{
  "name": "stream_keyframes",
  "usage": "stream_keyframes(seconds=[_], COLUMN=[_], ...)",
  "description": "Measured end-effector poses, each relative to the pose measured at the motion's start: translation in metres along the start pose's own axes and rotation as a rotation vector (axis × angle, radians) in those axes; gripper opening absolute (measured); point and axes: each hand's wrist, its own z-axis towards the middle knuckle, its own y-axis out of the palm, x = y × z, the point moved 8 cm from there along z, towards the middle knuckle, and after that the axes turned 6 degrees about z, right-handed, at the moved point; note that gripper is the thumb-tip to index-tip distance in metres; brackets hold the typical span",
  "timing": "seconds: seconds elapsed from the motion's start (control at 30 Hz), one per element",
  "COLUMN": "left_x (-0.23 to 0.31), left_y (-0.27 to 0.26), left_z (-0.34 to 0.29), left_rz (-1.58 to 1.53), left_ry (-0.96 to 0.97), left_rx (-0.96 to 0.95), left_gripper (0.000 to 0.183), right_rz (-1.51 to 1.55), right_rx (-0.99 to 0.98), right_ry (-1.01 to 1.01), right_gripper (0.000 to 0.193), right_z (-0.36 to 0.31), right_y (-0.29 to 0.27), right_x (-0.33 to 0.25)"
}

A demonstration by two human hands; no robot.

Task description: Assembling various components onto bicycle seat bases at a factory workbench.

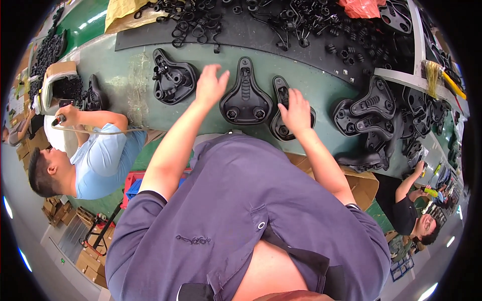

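Three black bicycle saddles lie underside up on the green bench before me. My left hand [211,86] is open above the bench, fingers apart and holding nothing. It is between the left saddle [174,80], which has loose black parts on its underside, and the middle saddle [245,100]. My right hand [296,110] lies over the right saddle [281,131], fingers stretched out and thumb apart. It covers part of that saddle; whether the fingertips press on it I cannot tell.
Black clamps and springs [301,22] are heaped on a dark mat [241,42] at the back. Stacked saddles [371,108] stand at the right, by a white shelf frame [424,80]. A co-worker in light blue [103,155] holds a tool at the left; another person [409,210] works at the right.
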Motion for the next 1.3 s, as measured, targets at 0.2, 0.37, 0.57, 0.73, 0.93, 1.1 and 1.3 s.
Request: stream_keyframes(seconds=[0.2, 0.37, 0.57, 0.73, 0.93, 1.1, 1.3], left_x=[-0.039, -0.069, -0.063, -0.095, -0.07, -0.073, -0.065], left_y=[0.029, 0.03, 0.055, 0.056, 0.017, 0.028, 0.009], left_z=[0.086, 0.096, 0.013, -0.077, -0.092, -0.064, -0.052], left_rz=[0.116, 0.096, -0.552, -0.79, -0.035, 0.095, -0.031], left_ry=[-0.288, -0.185, -0.472, -0.688, -0.247, -0.132, -0.309], left_rx=[-0.01, 0.168, -0.212, -0.222, -0.08, -0.03, 0.055], left_gripper=[0.07, 0.041, 0.027, 0.044, 0.064, 0.061, 0.047], right_rz=[0.16, 0.282, 0.183, 0.238, 0.801, 1.262, 0.131], right_rx=[-0.361, 0.042, 0.289, 0.065, -0.054, -0.082, -0.05], right_ry=[0.416, 0.235, 0.072, 0.317, 0.421, 0.577, 0.095], right_gripper=[0.06, 0.058, 0.059, 0.03, 0.022, 0.021, 0.056], right_z=[0.001, 0.081, 0.205, 0.215, 0.092, -0.037, -0.107], right_y=[-0.007, -0.05, -0.061, -0.056, -0.069, -0.059, -0.058], right_x=[0.099, 0.074, 0.04, 0.035, 0.018, 0.046, 0.051])
